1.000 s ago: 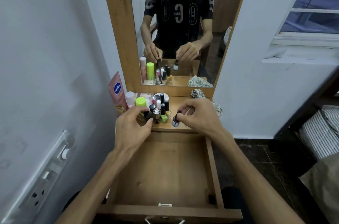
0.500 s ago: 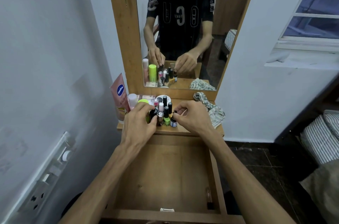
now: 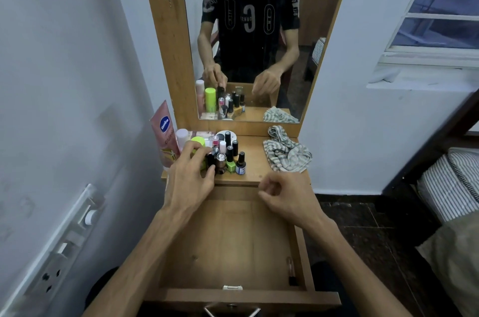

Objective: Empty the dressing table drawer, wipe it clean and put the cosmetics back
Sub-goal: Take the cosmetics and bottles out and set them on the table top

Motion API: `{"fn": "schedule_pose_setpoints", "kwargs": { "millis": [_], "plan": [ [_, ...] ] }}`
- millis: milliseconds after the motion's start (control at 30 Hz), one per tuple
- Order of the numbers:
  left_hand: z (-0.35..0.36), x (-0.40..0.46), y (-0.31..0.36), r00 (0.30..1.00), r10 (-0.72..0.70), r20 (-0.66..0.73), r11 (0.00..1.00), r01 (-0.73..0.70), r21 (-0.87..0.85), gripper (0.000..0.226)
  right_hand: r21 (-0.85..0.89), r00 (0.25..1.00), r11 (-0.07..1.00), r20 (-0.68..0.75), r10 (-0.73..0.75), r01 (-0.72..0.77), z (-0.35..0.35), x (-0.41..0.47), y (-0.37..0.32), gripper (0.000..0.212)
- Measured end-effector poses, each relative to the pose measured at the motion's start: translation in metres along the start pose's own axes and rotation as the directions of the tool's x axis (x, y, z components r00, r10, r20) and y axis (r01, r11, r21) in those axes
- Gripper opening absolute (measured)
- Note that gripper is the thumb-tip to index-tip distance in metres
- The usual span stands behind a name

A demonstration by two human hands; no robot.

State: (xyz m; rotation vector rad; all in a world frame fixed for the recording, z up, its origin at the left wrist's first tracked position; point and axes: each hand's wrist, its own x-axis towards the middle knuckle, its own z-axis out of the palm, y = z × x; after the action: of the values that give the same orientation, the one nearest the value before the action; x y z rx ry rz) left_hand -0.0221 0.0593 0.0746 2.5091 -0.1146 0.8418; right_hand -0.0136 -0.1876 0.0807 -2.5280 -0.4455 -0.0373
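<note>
We saw the drawer (image 3: 228, 246) pulled out toward us, a shallow rectangular wooden box with smooth bare boards. One slim clear tube with a dark cap (image 3: 290, 271) lay flat against its right wall, long axis running front to back, cap toward us. The cosmetics (image 3: 223, 150) stood clustered on the left of the wooden surface (image 3: 259, 161) above the drawer: small glass polish bottles upright with caps pointing up, a lime-green cylinder, and a pink tube leaning on the wall. Left hand (image 3: 189, 176) reached into the cluster, fingers (image 3: 211, 169) curled around a dark upright bottle (image 3: 210, 159). Right hand (image 3: 287, 197) hung over the drawer's back edge, fingers loosely curled and holding nothing. A crumpled striped cloth (image 3: 285, 152) lay on the right of the surface, apart from the bottles. The mirror (image 3: 248, 39) in its wood frame stood behind.
</note>
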Motion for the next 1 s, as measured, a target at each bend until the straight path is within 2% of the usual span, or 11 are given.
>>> {"fn": "schedule_pose_setpoints", "kwargs": {
  "millis": [100, 167, 233, 300, 433, 533, 600, 767, 833, 933, 1000],
  "plan": [
    [0.001, -0.012, 0.004, 0.999, 0.001, -0.052, 0.999, -0.004, -0.052, 0.033, -0.239, 0.974, 0.971, 0.219, 0.064, -0.01, 0.003, -0.029, 0.011, 0.005],
    [0.002, -0.026, 0.011, 0.998, -0.001, -0.061, 0.995, -0.005, -0.1, 0.027, -0.369, 0.927, 0.929, 0.359, 0.111, 0.032, 0.009, -0.046, 0.017, 0.013],
    [0.007, -0.042, 0.019, 1.0, 0.011, -0.025, 0.992, -0.014, -0.124, 0.02, -0.453, 0.864, 0.884, 0.486, 0.134, 0.118, 0.019, -0.057, 0.021, 0.024],
    [0.015, -0.059, 0.03, 0.998, 0.038, 0.048, 0.99, -0.031, -0.141, 0.016, -0.532, 0.823, 0.816, 0.552, 0.133, 0.225, 0.025, -0.063, 0.023, 0.027],
    [0.032, -0.088, 0.041, 0.975, 0.07, 0.21, 0.985, -0.035, -0.168, 0.02, -0.609, 0.783, 0.699, 0.612, 0.114, 0.374, 0.035, -0.064, 0.017, 0.022],
    [0.04, -0.101, 0.042, 0.957, 0.054, 0.284, 0.984, -0.002, -0.18, 0.023, -0.656, 0.772, 0.622, 0.623, 0.128, 0.426, 0.047, -0.068, 0.016, 0.021],
    [0.041, -0.106, 0.04, 0.95, 0.045, 0.309, 0.985, 0.01, -0.174, 0.024, -0.66, 0.784, 0.624, 0.61, 0.12, 0.418, 0.052, -0.071, 0.019, 0.021],
    [0.042, -0.109, 0.032, 0.944, 0.02, 0.33, 0.987, 0.034, -0.157, 0.025, -0.611, 0.862, 0.706, 0.507, 0.003, 0.357, 0.05, -0.064, 0.027, 0.013],
    [0.041, -0.109, 0.03, 0.942, 0.012, 0.334, 0.987, 0.042, -0.155, 0.024, -0.608, 0.868, 0.71, 0.497, -0.009, 0.355, 0.05, -0.061, 0.028, 0.014],
    [0.04, -0.11, 0.025, 0.944, 0.011, 0.33, 0.985, 0.047, -0.168, 0.022, -0.592, 0.801, 0.699, 0.597, 0.045, 0.402, 0.047, -0.06, 0.028, 0.019],
    [0.041, -0.11, 0.022, 0.944, -0.001, 0.331, 0.985, 0.059, -0.165, 0.022, -0.609, 0.743, 0.65, 0.661, 0.101, 0.454, 0.048, -0.059, 0.024, 0.027]
  ]
}}
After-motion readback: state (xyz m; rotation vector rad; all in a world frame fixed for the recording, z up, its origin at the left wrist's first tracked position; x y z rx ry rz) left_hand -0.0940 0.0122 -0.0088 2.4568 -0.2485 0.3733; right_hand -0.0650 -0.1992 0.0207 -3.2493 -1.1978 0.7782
